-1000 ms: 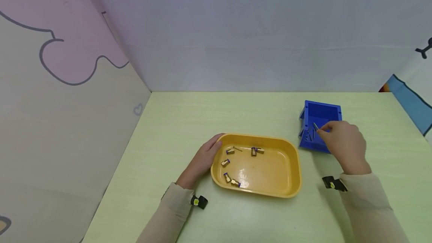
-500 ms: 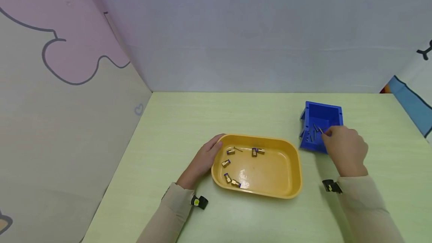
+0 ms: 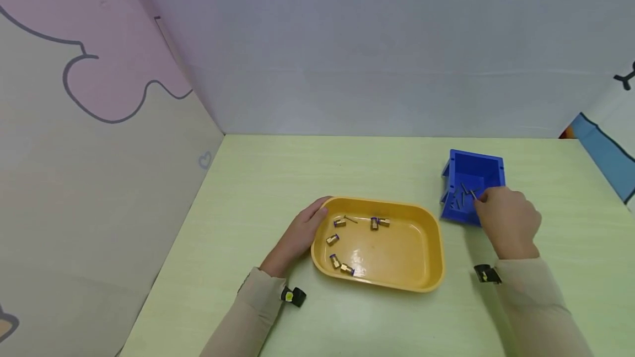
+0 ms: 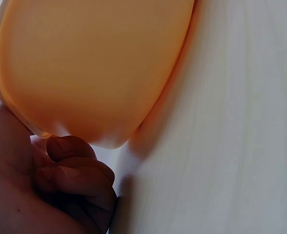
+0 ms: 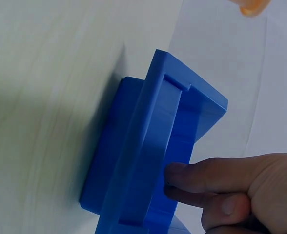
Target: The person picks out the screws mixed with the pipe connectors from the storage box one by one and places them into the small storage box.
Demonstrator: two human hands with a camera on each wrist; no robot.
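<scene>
Head view is showing the left hand (image 3: 297,236) resting against the left end of the yellow tray (image 3: 421,236), fingers curving round its rim. Six brass fittings (image 3: 331,239) and a thin pin (image 3: 350,218) are lying inside the tray. The right hand (image 3: 507,219) is reaching into the blue bin (image 3: 471,165), pinching a small screw (image 3: 473,194) above other screws (image 3: 456,201); its palm is hiding the bin's near corner.

Left wrist view is showing the tray's underside (image 4: 94,63) filling the frame, with curled fingers (image 4: 70,168) tucked beneath its edge.

Right wrist view is showing the bin (image 5: 148,175) from outside, fingers (image 5: 212,178) reaching over its wall; the screw is hidden.
</scene>
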